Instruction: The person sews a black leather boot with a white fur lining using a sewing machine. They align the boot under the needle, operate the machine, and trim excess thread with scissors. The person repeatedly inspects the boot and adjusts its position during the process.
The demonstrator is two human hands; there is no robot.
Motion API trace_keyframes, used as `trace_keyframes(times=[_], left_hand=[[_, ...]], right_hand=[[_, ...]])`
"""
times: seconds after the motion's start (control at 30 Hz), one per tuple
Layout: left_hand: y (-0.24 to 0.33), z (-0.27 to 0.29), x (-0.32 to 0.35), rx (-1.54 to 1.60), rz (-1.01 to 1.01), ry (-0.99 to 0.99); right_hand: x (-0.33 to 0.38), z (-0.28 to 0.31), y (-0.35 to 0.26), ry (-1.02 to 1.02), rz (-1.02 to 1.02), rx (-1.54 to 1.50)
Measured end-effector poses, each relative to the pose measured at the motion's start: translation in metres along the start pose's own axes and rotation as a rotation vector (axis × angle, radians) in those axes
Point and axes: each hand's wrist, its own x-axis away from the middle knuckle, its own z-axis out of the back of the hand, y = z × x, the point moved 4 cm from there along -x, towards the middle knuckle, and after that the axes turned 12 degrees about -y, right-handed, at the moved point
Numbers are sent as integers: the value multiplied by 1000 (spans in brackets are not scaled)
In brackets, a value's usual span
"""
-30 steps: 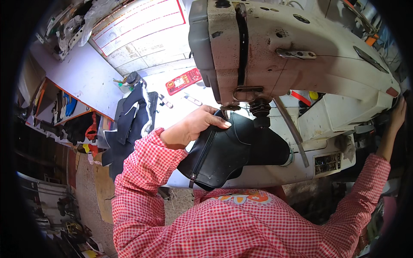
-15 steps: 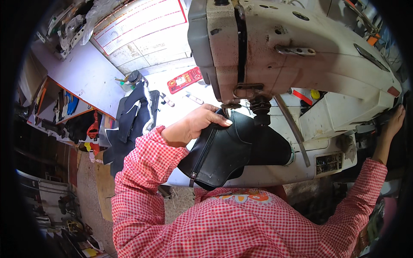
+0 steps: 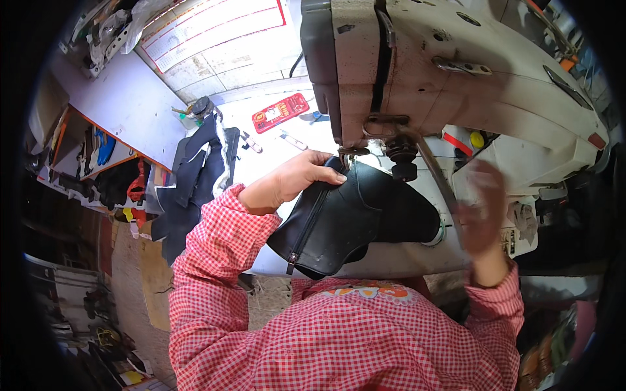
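A black leather boot upper (image 3: 345, 225) sits under the head of a large off-white sewing machine (image 3: 417, 85). Its zip (image 3: 311, 225) slants down to a metal pull at the lower left. My left hand (image 3: 297, 179) pinches the upper's top edge, thumb on top, just left of the presser foot (image 3: 349, 159). The far end of the upper, at the right, covers the machine's arm, whose tip shows there. My right hand (image 3: 482, 212) is smeared by motion beside the slanted metal lever (image 3: 437, 173); whether it touches the lever I cannot tell.
Black cut pieces with white edging (image 3: 202, 163) lie on the table at the left, near a dark jar (image 3: 203, 107). Behind my left hand are a red phone-shaped case (image 3: 280, 112) and thread snips (image 3: 292, 140). Shelving (image 3: 104, 153) stands far left.
My right hand has left the machine's far right end and come inward toward the lever. My left hand still pinches the upper. The view has shifted slightly.
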Motion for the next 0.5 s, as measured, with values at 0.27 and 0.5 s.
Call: trace_keyframes(times=[0.27,0.5], left_hand=[[-8,0,-4,220,-31,-50],[-16,-5,-7,424,-56,-168]], right_hand=[[-51,-98,14,-808,-505,-828],[-44,-105,-21,-701,-638,-1379]])
